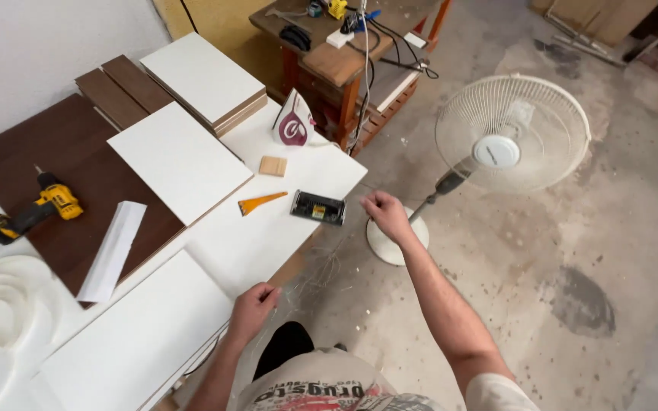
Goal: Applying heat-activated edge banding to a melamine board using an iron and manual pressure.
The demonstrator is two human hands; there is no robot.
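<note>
We are standing at the edge of a table covered in white panels, and our left hand is resting at the near edge of the large white panel, its fingers curled in and pinching something thin there; we cannot tell exactly what. Our right hand is hanging out over the concrete floor, fingers closed into a loose fist, just beside the panel's corner and a black rectangular tool. Near that tool are lying an orange wedge-shaped scraper and a small wooden block. A white clothes iron with a maroon mark is standing upright farther back. A yellow drill is lying on a dark brown board, and a white pedestal fan is standing on the floor.
</note>
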